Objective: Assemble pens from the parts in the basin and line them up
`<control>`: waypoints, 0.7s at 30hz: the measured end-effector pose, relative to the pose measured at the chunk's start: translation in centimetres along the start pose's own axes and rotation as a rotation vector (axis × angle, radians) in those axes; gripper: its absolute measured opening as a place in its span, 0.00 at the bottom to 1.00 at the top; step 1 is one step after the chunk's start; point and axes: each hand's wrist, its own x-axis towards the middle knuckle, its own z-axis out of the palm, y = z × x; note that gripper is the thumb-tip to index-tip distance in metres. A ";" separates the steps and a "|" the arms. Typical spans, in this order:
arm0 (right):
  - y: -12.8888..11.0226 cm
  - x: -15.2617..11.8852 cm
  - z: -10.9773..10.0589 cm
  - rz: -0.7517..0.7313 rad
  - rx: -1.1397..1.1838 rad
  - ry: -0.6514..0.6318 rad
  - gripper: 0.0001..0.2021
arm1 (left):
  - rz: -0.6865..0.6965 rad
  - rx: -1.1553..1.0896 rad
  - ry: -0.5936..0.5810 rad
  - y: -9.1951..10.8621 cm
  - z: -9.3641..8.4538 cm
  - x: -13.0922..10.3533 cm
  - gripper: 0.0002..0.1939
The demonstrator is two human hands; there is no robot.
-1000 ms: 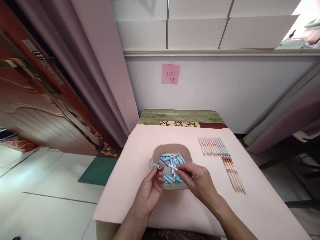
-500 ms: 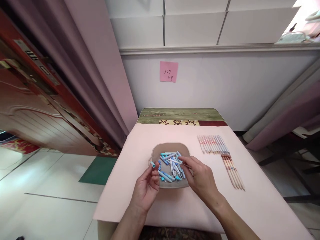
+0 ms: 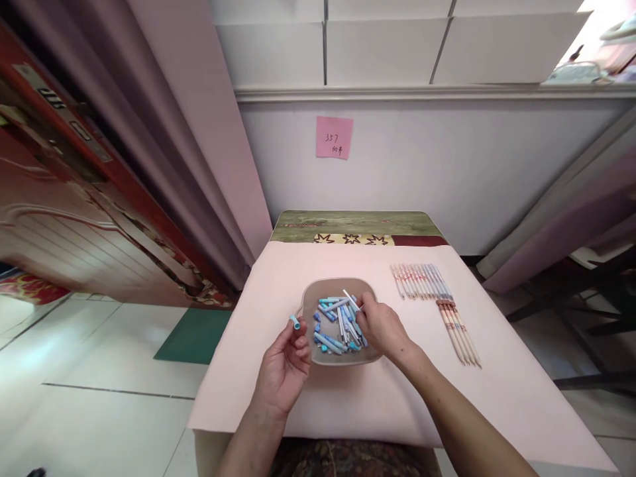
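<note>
Pinching blue tube (image 3: 295, 322) w/ L hand (image 3: 285, 364), white stick (image 3: 352, 299) w/ R hand (image 3: 385, 326) over bin (image 3: 338, 287). Reads "357" on pink note (image 3: 334, 138). Leaves gap btwn bin & pens (image 3: 422, 281) nr tabletop's (image 3: 497, 397) R edge.

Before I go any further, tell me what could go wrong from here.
The light blue tube is pinched only at the left hand's fingertips, so it could slip out.

The white stick in the right hand, if dropped, might get lost among similar ones in the bin.

An outward swing of the right arm could disturb the lined-up pens.
</note>
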 end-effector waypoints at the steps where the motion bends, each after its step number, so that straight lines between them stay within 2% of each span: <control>1: 0.0 0.2 0.1 0.004 -0.052 -0.006 0.09 | 0.004 0.012 0.000 0.0 0.0 0.0 0.06; 6: -0.3 1.2 0.4 -0.018 -0.213 -0.033 0.10 | 0.024 0.057 -0.001 0.1 0.0 -0.2 0.05; 10: -1.9 1.1 1.3 -0.059 -0.229 -0.008 0.11 | 0.026 0.056 0.004 0.0 -0.1 -0.1 0.05; 13: -3.5 0.8 2.3 -0.177 -0.213 -0.153 0.13 | 0.018 0.058 0.007 -0.1 0.0 0.0 0.06; 15: -4.1 0.8 2.8 -0.197 -0.214 -0.224 0.13 | 0.022 0.062 0.004 -0.1 0.0 0.0 0.06; 17: -3.9 1.1 2.9 -0.161 -0.227 -0.201 0.11 | 0.031 0.070 0.006 0.0 0.0 -0.1 0.05; 21: -2.0 2.1 2.0 -0.085 -0.237 -0.103 0.12 | 0.035 0.067 0.017 0.3 -0.4 -0.1 0.05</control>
